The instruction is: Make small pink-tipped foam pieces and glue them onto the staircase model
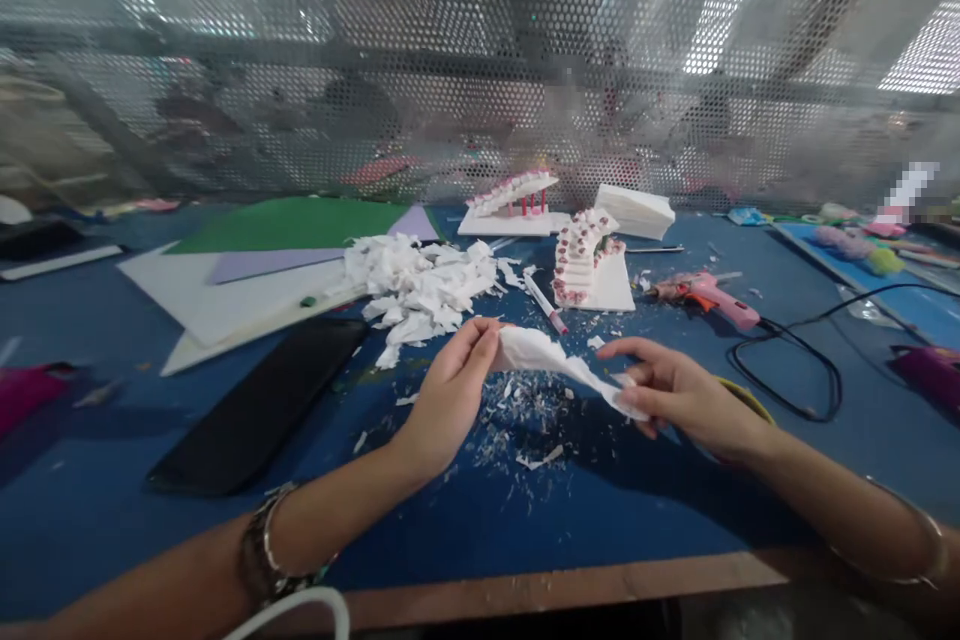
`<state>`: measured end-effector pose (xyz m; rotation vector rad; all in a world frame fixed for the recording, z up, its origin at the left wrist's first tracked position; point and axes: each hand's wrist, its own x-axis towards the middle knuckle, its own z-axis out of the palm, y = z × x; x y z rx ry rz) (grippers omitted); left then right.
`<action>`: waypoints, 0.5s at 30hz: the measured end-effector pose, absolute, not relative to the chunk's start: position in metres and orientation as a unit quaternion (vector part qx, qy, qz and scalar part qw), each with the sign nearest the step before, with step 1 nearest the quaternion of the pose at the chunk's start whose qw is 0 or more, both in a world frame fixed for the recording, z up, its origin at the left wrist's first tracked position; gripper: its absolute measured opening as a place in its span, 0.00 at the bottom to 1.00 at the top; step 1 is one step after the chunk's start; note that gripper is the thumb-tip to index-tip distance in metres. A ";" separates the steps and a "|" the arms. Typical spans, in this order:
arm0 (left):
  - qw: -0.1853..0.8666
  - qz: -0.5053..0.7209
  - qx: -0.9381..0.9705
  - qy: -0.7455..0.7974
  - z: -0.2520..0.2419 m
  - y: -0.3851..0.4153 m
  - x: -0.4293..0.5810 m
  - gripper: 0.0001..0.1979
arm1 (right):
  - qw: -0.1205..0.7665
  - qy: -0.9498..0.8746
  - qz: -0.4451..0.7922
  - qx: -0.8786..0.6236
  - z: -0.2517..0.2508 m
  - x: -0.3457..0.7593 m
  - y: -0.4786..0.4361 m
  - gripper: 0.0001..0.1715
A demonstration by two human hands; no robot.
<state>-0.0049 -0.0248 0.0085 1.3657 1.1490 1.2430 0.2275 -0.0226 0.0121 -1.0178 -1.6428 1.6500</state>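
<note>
Both my hands hold one crumpled strip of white tissue paper [551, 357] above the blue table [480, 520]. My left hand [450, 390] pinches its left end with closed fingers. My right hand [675, 395] grips the right end, its index finger stretched out over the paper. Small white scraps [525, 415] lie scattered on the table right under the strip.
A heap of torn white paper [420, 285] lies behind my left hand, next to white, purple and green sheets [247, 270]. A black flat object [262, 405] lies left. Two white stair models [585, 260], a pen [545, 304], a pink glue gun [709, 292] with black cable [795, 360] lie beyond.
</note>
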 end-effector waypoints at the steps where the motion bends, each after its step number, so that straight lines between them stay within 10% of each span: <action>1: 0.455 0.515 0.557 0.467 0.011 -0.024 -0.007 0.10 | 0.287 -0.609 0.640 -0.371 0.011 0.228 -0.022 0.20; 7: 0.226 0.502 0.702 0.452 0.026 -0.029 -0.023 0.04 | 0.422 -0.485 0.676 -0.359 0.013 0.229 -0.019 0.10; 12: -0.200 0.298 0.933 0.025 0.034 -0.034 -0.025 0.10 | 0.467 -0.480 0.609 -0.424 0.018 0.233 -0.017 0.08; 15: -0.282 0.246 0.925 -0.062 0.040 -0.034 -0.024 0.09 | 0.430 -0.560 0.546 -0.451 0.022 0.238 -0.016 0.08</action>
